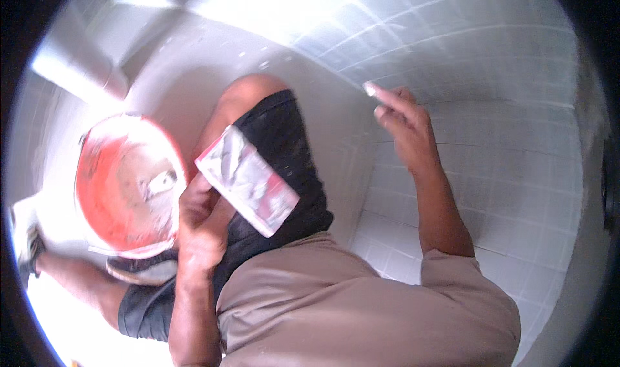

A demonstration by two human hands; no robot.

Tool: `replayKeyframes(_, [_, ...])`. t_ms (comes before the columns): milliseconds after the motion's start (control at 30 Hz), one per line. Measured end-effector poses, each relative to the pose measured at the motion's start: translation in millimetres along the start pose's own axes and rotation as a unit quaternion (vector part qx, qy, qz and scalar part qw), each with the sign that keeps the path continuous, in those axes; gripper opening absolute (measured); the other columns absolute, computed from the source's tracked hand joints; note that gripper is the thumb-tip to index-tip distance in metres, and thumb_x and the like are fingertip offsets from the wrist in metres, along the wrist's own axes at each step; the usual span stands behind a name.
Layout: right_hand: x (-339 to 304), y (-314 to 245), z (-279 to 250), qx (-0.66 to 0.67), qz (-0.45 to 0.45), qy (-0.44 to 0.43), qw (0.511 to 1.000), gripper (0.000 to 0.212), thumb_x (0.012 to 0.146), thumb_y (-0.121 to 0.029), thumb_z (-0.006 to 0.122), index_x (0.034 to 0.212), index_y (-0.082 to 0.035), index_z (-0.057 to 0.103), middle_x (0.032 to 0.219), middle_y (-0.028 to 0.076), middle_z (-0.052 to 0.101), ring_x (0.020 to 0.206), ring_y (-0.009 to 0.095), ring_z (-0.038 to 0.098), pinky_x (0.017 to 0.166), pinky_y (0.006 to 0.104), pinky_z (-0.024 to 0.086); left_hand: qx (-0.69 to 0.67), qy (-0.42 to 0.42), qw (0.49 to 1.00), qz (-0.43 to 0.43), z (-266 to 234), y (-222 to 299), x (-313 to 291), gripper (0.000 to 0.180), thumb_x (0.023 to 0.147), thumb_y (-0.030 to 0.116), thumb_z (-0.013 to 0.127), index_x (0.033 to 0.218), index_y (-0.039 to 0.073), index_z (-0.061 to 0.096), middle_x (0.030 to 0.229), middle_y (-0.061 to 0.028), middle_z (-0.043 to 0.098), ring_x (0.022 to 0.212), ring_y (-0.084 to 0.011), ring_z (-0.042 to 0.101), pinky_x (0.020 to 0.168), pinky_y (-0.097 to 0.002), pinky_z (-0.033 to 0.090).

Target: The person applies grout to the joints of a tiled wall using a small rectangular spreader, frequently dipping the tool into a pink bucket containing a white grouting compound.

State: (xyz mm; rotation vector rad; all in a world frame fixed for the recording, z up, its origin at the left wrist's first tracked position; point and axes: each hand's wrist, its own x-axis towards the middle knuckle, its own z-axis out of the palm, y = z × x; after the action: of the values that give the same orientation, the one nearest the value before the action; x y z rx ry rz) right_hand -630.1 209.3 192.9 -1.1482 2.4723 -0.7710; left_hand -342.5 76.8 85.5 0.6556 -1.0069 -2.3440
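My left hand (205, 222) grips a flat rectangular red-and-white piece (248, 180) by its near left edge, above my thigh. White paste is smeared over its upper face; whether it is a board or a box I cannot tell. My right hand (408, 123) is raised beside the pale tiled wall (452, 50), close to the line where tiles meet the smooth grey surface. Its index finger points up and left with white paste on the tip, the thumb stands apart, and no tool shows in it. The other fingers are partly hidden.
Left of my left hand stands a red bucket (90, 186) with pale residue and a whitish lump (161, 182) inside. A thick white pipe (77, 70) rises at the upper left. My bent knee (255, 89) lies between bucket and wall. Below the bucket is a shoe sole (142, 273).
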Motion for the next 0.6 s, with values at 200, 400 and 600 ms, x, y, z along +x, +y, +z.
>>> replayKeyframes(200, [-45,-62,72,0.097,-0.174,-0.124,0.972,0.044,0.091,-0.001,0.055,0.135,-0.008,0.059,0.096,0.008,0.053,0.092,0.021,0.047,0.090,0.0333,0.038,0.005,0.090,0.993,0.081,-1,-6,-12,0.031,0.089,-0.007,0.065,0.120,0.000,0.061,0.113,-0.0042,0.067,0.105,-0.0118,0.061,0.094,-0.0286,0.047])
replayKeyframes(400, [-42,-75,106,0.153,-0.190,-0.130,0.961,0.047,0.091,0.000,0.056,0.136,-0.009,0.058,0.094,0.007,0.050,0.090,0.021,0.044,0.087,0.0346,0.036,0.130,0.115,0.975,0.136,1,-13,-9,0.031,0.090,-0.007,0.063,0.120,0.000,0.059,0.110,-0.0052,0.068,0.097,-0.0113,0.062,0.087,-0.0285,0.051])
replayKeyframes(600, [-33,-80,125,0.101,-0.281,-0.094,0.950,0.046,0.088,-0.002,0.060,0.133,-0.014,0.062,0.088,0.004,0.047,0.085,0.021,0.043,0.082,0.0345,0.034,0.133,0.121,0.978,0.105,3,0,-12,0.025,0.091,-0.005,0.063,0.117,-0.003,0.062,0.107,-0.0065,0.067,0.098,-0.0105,0.060,0.089,-0.0268,0.048])
